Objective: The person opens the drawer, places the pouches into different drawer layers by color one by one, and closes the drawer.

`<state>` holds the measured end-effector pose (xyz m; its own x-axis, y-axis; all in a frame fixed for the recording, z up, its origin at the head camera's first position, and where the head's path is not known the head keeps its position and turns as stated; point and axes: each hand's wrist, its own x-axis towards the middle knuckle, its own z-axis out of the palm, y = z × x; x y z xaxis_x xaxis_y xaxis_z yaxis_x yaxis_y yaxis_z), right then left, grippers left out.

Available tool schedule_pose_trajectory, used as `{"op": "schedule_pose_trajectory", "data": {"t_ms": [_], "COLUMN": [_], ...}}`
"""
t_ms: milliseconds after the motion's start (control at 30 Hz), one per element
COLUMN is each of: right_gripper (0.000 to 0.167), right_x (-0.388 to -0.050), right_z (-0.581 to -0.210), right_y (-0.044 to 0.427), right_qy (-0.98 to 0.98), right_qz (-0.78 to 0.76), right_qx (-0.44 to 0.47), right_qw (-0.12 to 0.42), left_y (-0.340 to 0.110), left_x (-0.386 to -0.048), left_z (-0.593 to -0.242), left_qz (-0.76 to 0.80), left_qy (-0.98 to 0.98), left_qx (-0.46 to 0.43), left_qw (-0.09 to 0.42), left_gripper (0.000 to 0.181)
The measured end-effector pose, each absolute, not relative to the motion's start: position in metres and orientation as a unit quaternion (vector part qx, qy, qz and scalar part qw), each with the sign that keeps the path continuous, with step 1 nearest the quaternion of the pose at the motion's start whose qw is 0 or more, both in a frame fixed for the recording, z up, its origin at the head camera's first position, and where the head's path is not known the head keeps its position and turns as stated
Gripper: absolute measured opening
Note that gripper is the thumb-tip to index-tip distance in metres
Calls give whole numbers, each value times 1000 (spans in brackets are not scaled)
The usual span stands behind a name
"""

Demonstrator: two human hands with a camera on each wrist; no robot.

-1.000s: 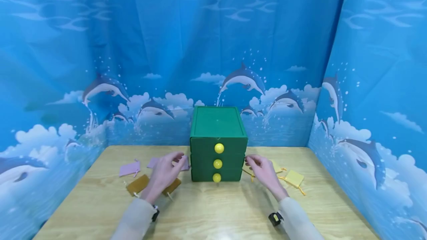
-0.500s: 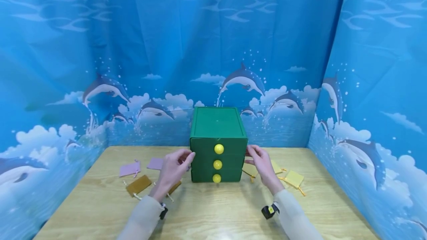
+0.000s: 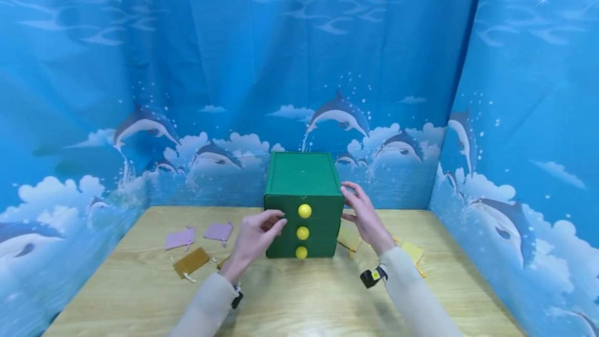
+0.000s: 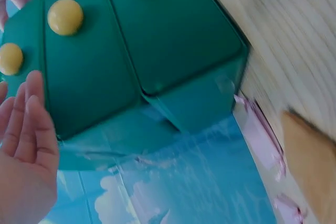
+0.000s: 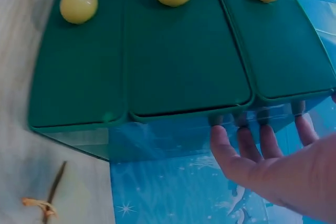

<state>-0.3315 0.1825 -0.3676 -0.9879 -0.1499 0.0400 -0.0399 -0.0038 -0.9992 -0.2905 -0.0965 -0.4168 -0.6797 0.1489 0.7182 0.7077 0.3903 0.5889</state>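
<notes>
"Left hand [image 3: 255, 235] has shifted toward 3 o'clock, from the edge of the green drawer unit [image 3: 304, 173] to over its front; right hand [image 3: 367, 217] has crept up toward 12."
"Unit's where?"
"Middle of the head view, toward 6, upright on the wooden table [image 3: 290, 295]. Use it as the dial."
"Okay. Left?"
"At 8, near the top yellow knob [image 3: 304, 211], apart from it. Fingers [image 4: 42, 129] close together, lightly bent."
"Right?"
"At 3, alongside the unit. Fingers [image 5: 226, 153] spread a little, tips at its side; can't tell if they press."
"Other knobs?"
"Middle yellow knob [image 3: 302, 233] and bottom yellow knob [image 3: 301, 253], lined up below, toward 6."
"Pouches?"
"Two purple pouches [image 3: 179, 238] between 8 and 9, flat on the table. Brown pouch [image 3: 192, 262] at 8, light cord; second brown pouch [image 3: 223, 263] mostly hidden by the left hand. Yellow pouch [image 3: 348, 240] at 4, just beside the unit; another yellow pouch [image 3: 413, 251] farther out, part hidden by the right sleeve [image 3: 412, 290]."
"Backdrop?"
"Blue dolphin curtain [image 3: 262, 56], 12 o'clock, wrapping to 9 and 3."
</notes>
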Motion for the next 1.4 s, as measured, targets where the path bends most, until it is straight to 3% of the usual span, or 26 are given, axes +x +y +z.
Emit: {"op": "schedule_pose_trajectory", "data": {"t_ms": [167, 400, 633, 1400], "right_gripper": [47, 46, 47, 51], "right_x": [-335, -337, -334, -338], "right_z": [-361, -356, -358, -363], "right_y": [182, 183, 182, 186], "right_qy": [703, 700, 699, 711], "right_qz": [-702, -704, -705, -692], "right_qx": [-102, -112, -109, -112], "right_qw": [52, 53, 48, 58], "left_y": [-89, -76, -63, -54], "left_x": [-288, -290, -291, -296], "left_z": [-417, -408, -403, -402], "left_qz": [-482, -522, -544, -524], "left_qy": [-792, -779, -775, -784], "left_qx": [-271, -298, -291, -287], "left_qw": [259, 176, 138, 166], "left_gripper": [23, 42, 46, 35]}}
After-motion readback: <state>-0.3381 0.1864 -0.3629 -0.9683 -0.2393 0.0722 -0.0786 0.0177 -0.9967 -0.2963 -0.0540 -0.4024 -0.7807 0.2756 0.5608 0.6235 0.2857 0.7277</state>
